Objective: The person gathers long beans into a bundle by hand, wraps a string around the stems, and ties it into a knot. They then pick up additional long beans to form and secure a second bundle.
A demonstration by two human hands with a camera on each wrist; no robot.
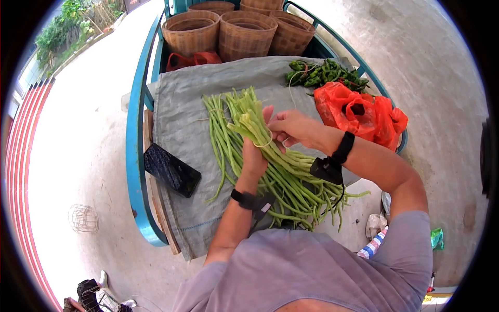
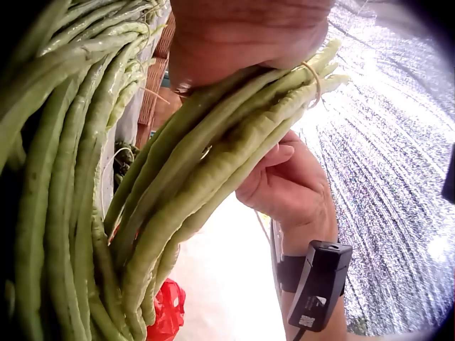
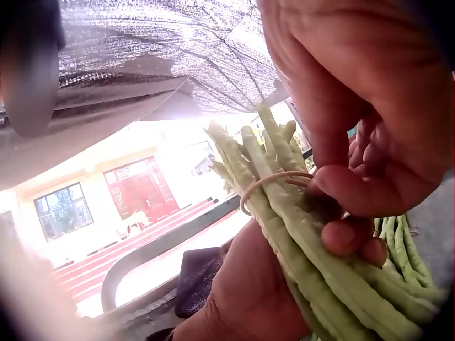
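Observation:
My left hand [image 1: 254, 157] grips a bunch of long green beans [image 2: 206, 163] near its pale stem ends. A thin tan band [image 3: 274, 183] loops around that bunch just below the tips. In the right wrist view, my right hand [image 3: 377, 106] pinches the band at the side of the bunch with thumb and fingertips. The left palm [image 3: 256, 291] supports the beans from below in that view. More long beans [image 1: 221, 140] lie in bundles beneath and beside the held bunch, on a grey cloth [image 1: 182, 104]. Part of the left fingers is hidden behind the stalks.
Green peppers [image 1: 325, 74] and red plastic bags [image 1: 353, 112] sit at the cloth's right. A dark phone-like slab [image 1: 172, 170] lies at left beside the blue cart rail [image 1: 136, 156]. Wicker baskets [image 1: 247, 34] stand at the back. A wire basket [image 1: 83, 218] is on the ground.

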